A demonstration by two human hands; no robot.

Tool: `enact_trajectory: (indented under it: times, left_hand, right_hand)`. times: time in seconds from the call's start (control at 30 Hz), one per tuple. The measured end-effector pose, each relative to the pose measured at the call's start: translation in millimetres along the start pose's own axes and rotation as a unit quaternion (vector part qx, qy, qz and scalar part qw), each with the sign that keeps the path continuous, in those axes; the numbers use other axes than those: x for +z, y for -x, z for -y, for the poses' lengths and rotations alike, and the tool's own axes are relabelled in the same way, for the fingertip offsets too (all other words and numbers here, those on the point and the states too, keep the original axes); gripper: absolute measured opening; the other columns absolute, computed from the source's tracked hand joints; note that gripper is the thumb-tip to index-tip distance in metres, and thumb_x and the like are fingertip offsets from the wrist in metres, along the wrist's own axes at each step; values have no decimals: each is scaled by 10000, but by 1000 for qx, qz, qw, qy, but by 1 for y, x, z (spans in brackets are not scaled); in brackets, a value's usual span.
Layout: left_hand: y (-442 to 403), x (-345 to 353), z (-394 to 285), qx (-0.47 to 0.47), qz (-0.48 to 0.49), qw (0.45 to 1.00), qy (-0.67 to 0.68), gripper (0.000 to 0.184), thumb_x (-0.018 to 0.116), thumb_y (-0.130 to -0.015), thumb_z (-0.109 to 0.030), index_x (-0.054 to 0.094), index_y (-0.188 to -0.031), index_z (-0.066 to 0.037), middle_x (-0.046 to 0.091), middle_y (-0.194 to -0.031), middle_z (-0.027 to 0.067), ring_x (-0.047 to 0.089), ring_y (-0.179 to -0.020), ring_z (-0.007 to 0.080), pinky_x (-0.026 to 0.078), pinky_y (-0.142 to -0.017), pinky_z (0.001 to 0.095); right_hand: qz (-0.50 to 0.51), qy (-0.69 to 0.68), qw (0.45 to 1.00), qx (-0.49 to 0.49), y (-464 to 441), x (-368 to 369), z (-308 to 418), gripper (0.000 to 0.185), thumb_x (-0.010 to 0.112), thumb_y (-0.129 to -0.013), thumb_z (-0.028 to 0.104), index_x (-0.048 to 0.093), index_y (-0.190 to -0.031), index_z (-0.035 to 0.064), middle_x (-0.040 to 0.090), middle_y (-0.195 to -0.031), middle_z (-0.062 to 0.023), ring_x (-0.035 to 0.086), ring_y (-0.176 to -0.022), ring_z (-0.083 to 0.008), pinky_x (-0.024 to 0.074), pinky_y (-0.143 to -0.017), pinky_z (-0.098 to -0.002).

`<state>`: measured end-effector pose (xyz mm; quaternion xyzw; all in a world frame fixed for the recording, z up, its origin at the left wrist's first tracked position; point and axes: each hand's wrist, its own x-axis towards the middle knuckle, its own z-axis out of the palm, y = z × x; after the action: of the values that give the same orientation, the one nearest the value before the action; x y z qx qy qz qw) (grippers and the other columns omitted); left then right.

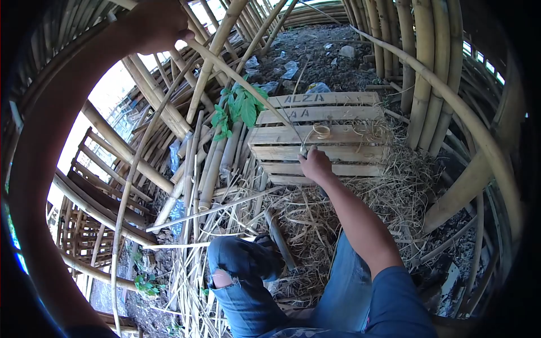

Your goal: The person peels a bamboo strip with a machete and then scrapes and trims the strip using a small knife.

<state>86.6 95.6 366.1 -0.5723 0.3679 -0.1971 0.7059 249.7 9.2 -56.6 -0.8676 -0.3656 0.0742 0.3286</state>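
My left hand (155, 28), raised high at the upper left, is closed round the end of a long bamboo strip (225, 69). From there the strip slants down across the wooden crate (318, 152) toward my right hand (315, 165). That hand is closed in front of the crate on what looks like a knife (303, 147); a narrow greyish blade shows above the fist and a dark end below. Where blade and strip meet is too fine to make out. A curled bamboo shaving (321, 131) lies on the crate's slats.
Bamboo shavings (304, 217) cover the ground around my legs (242, 293). Split bamboo strips (191, 281) lie at left. A leafy plant (239, 107) stands beside the crate. A curved bamboo pole (451, 96) arches along the right, near upright bamboo posts (425, 67).
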Motion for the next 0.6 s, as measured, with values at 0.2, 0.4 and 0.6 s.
enact_trajectory:
  times: [0.2,0.4,0.6]
  left_hand:
    - [-5,27,15,-215,441,842,225,233,528,-888,-250,662,-935,-65,583,-578,86,601,-623,213,475,-642,373]
    - [-27,35,28,-235,537,787,193,278,518,-784,-301,678,-737,-78,654,-744,111,626,-741,282,485,-660,402]
    - [-35,38,30,-325,484,773,251,415,539,-780,-334,594,-1104,-81,660,-789,108,629,-735,287,489,-676,387]
  right_hand:
    - [13,-27,999,24,4,-2,1,458,568,-837,348,504,-1011,-71,621,-932,-250,620,-896,-366,508,-783,-423]
    - [59,-11,996,62,-5,8,-12,449,553,-834,329,498,-1021,-75,615,-969,-253,620,-920,-357,504,-802,-417]
    - [49,-2,996,76,-8,19,-1,418,530,-841,314,507,-999,-72,613,-971,-251,625,-903,-351,508,-788,-419]
